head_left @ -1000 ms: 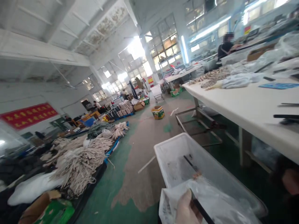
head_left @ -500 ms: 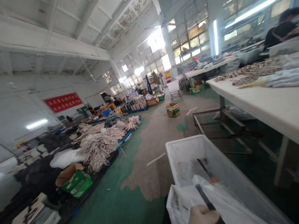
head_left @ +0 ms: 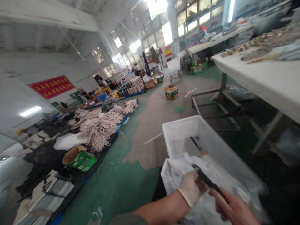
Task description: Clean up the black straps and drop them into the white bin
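My left hand (head_left: 190, 187), in a pale glove, is closed on a dark strap (head_left: 207, 179) near its far end. My bare right hand (head_left: 231, 204) grips the same strap closer to me, thumb along it. Slight blur hides whether the strap is stiff or soft. Under both hands lies a crumpled white plastic bag (head_left: 172, 170), spread over the near part of a white plastic bin (head_left: 180, 126). Inside the bin, beyond the bag, another thin dark strip (head_left: 195, 142) lies on the bottom.
A white-topped table (head_left: 262, 73) with metal legs stands right of the bin, bearing gold-coloured pieces and pale bundles. Leftward, piles of beige strips (head_left: 98, 131) and a green carton (head_left: 81, 159) line the green floor. Ahead stands a small yellow-green box (head_left: 171, 92).
My view has tilted down, and the bin sits higher in it. The gloved hand has moved up into view along with the strap, and my bare right hand now shows on the strap.
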`<state>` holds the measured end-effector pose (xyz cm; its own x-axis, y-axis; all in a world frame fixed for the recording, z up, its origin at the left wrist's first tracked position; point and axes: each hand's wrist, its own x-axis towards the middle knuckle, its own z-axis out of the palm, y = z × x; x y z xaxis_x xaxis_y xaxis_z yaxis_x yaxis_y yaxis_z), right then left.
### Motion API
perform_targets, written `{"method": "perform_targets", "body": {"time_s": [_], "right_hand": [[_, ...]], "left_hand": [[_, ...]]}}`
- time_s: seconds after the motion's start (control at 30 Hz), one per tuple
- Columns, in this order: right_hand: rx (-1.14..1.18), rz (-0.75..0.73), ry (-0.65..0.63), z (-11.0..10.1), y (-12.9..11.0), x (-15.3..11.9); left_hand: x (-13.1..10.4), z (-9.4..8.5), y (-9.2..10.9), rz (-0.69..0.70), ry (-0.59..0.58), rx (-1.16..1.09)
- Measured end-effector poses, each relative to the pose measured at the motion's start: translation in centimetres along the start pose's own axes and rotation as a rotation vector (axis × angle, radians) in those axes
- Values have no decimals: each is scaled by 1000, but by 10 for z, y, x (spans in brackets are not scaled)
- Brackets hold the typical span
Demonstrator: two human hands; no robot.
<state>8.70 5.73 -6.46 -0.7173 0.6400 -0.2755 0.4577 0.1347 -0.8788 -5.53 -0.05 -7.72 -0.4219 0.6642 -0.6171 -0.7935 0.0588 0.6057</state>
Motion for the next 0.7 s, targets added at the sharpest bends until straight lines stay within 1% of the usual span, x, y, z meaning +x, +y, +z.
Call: {"method": "perform_targets", "body": {"time_s": [0.03,0.07,0.1,0.17,0.2,0.27,0.33,0.4,0.47,0.57,0.7], "right_hand": [[-20,11,5,-3,-7,-7],[-46,36,35,-6,-14,-15],[-65,66,36,-9,-19,-22],[-100,97,51,-14,-26,-35],[-93,111,58,-16,-27,-41],[-104,165,45,-16,-27,-52],[-155,212,3,-14,-26,-62],[-233,253,-31,-11,-28,-70],[-323,294,-34,-9,-31,-73],[-406,320,-24,-8,-33,-71],[-390,315,-43,-7,-27,-69]], "left_hand": [[-7,3,6,-30,25,10],[-13,5,14,8,35,-3],[-17,5,21,-13,50,0],[-22,0,30,-83,71,-7],[-22,-4,31,-133,85,-8],[-23,-14,23,-207,77,-6],[-26,-22,10,-257,79,-5],[-30,-27,-1,-289,85,2],[-32,-28,-8,-303,77,17],[-33,-28,-12,-308,49,47],[-34,-33,-11,-362,27,123]]}}
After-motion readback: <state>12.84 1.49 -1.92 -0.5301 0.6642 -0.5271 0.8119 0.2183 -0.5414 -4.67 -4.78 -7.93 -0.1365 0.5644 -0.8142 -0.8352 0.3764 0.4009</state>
